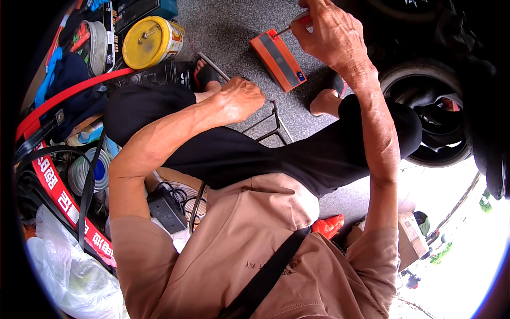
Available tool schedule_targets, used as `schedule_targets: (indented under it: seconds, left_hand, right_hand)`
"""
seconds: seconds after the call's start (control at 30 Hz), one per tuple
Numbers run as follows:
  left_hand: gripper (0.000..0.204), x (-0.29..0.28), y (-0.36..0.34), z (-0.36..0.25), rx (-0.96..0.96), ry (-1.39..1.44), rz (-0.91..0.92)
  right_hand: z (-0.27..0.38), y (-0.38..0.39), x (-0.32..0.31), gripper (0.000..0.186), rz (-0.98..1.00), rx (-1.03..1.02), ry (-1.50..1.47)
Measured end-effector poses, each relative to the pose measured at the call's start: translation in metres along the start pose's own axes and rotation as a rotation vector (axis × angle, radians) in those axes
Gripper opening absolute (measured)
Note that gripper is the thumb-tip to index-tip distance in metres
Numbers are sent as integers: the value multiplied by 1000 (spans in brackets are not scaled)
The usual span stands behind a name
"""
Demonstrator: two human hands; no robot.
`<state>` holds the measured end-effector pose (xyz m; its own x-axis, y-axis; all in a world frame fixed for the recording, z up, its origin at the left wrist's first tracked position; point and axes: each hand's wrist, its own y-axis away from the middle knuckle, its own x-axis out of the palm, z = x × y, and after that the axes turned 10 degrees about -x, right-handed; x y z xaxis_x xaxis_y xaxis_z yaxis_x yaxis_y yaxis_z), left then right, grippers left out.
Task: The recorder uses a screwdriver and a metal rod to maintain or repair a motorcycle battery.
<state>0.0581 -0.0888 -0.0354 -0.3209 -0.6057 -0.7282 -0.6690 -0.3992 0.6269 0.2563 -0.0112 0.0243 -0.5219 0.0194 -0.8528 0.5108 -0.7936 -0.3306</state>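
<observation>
My left hand (243, 99) is closed in a fist above the floor, around the end of a grey metal rod (213, 65) that sticks out toward the far left. Higher up and to the right, my right hand (333, 40) grips a screwdriver (305, 22); its red handle is mostly covered by the fingers. The thin shaft points left, its tip at the far corner of an orange box with a dark grey band (277, 59), lying on the speckled floor between my feet. Whether the tip touches the box, I cannot tell.
Below my left hand stands a thin dark metal frame (275, 123). At the far left are a yellow-lidded bucket (146, 42) and a red strip (58, 194) curving past cluttered goods. A black power adapter (167, 209) lies by my left side. Tyres (427, 72) stand at the right.
</observation>
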Motion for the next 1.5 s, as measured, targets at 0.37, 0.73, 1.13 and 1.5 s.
schedule_targets:
  seconds: [0.37, 0.73, 1.13, 1.5]
  left_hand:
    - [20, 4, -3, 3, 3, 13, 9]
    - [20, 4, -4, 2, -9, -1, 7]
    - [21, 3, -4, 2, -3, 17, 2]
    - [21, 8, -5, 3, -11, 2, -14]
  right_hand:
    - [0, -2, 6, 25, 109, 85, 34]
    - [4, -3, 10, 28, 74, 12, 63]
    - [2, -3, 13, 33, 106, 72, 87]
    - [7, -8, 7, 32, 126, 133, 47]
